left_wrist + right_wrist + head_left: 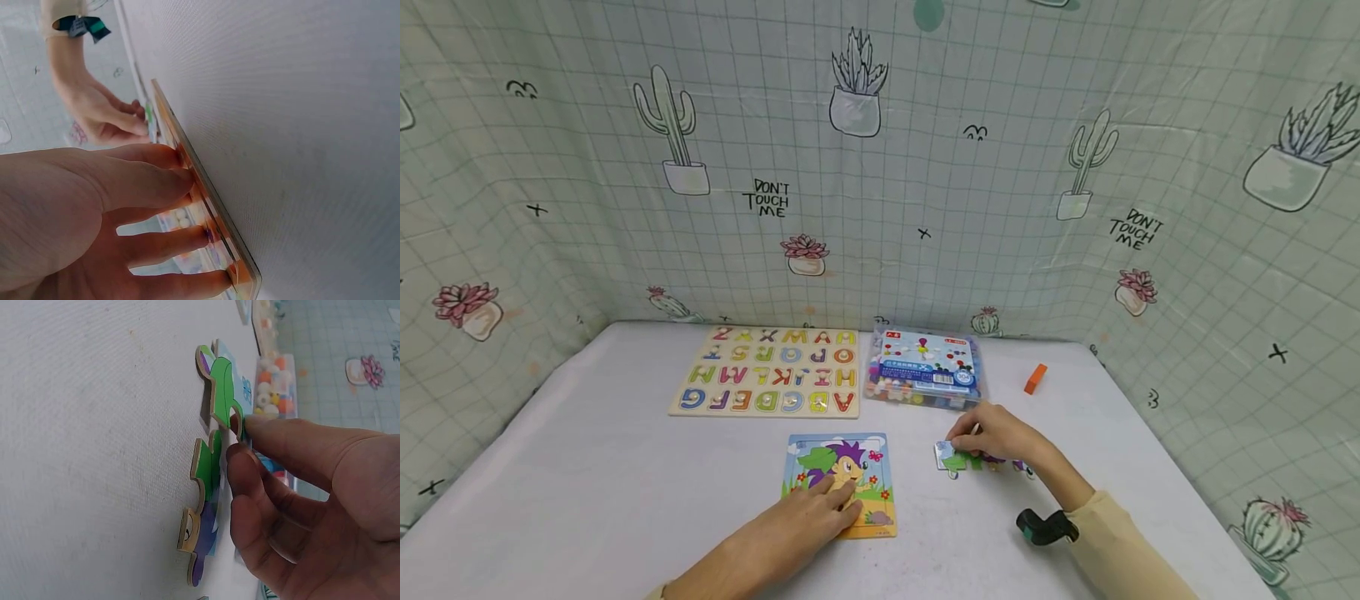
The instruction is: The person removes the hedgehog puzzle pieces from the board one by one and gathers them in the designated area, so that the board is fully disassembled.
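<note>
My left hand (pixel 801 518) rests on a square jigsaw puzzle board (pixel 882 475) printed with a purple-haired hedgehog in a meadow. Its fingers lie spread and fairly straight across the picture, covering part of it; the left wrist view has the fingertips on the board's edge (pixel 215 215). To the right, my right hand (pixel 997 433) pinches a green and pale blue puzzle piece (pixel 222 394) between thumb and fingers, tilted up from the table. Beside it on the table lie more puzzle pieces (pixel 201 465) in green, purple and tan, partly hidden by the hand in the head view.
Behind the puzzle board lies a wooden alphabet board (pixel 760 371). Next to that sits a clear plastic box (pixel 925 367) of coloured beads. An orange block (pixel 1035 378) lies at the back right. A patterned cloth (pixel 880 208) hangs around the white table (pixel 587 467).
</note>
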A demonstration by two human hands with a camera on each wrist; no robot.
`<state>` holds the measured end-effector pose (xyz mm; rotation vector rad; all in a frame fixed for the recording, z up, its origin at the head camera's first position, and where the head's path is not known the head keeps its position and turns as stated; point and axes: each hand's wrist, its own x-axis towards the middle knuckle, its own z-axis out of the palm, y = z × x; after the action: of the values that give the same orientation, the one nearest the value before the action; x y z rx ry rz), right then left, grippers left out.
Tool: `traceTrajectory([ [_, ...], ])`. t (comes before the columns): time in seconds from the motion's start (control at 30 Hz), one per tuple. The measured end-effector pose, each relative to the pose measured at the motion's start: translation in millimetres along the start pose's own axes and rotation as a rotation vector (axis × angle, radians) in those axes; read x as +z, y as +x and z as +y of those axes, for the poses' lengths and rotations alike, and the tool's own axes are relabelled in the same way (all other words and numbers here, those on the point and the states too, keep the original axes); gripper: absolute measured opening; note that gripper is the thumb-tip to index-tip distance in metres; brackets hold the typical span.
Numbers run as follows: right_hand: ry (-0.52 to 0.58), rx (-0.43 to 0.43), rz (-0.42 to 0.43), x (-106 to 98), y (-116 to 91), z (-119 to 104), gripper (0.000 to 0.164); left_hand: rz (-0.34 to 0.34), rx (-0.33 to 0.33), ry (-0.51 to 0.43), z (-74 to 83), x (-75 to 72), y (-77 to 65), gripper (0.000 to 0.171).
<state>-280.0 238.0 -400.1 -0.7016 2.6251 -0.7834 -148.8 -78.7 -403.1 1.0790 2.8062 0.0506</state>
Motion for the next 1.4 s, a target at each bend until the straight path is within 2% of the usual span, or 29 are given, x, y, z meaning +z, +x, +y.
traceTrajectory([
  [0.17, 0.003, 0.01, 0.019, 1, 1, 1, 0.014, 0.01, -0.002, 0.007, 0.5, -0.8, 1.2, 0.045],
  [0.33, -0.026, 0.043, 0.082, 7, 3, 2, 0.004, 0.021, 0.002, 0.019, 0.6, -1.2, 2.3, 0.044],
  [0.43, -0.041, 0.051, 0.113, 9, 3, 2, 0.003, 0.011, -0.001, 0.019, 0.7, -1.7, 3.2, 0.044],
  [0.73, -0.056, 0.013, 0.112, 11, 1, -6, 0.006, -0.019, -0.001, 0.014, 1.0, -2.5, 3.8, 0.045],
  [1.07, -0.052, -0.039, 0.045, 24, 9, -40, 0.009, -0.058, -0.036, -0.052, -0.8, -4.1, -0.2, 0.042],
  [1.27, -0.027, -0.097, -0.029, 37, 14, -63, 0.013, -0.058, -0.017, -0.083, -2.1, -4.9, 0.5, 0.046],
  [1.4, -0.047, -0.145, -0.053, 47, 20, -74, 0.014, -0.042, -0.006, -0.061, -2.8, -4.8, 1.7, 0.044],
])
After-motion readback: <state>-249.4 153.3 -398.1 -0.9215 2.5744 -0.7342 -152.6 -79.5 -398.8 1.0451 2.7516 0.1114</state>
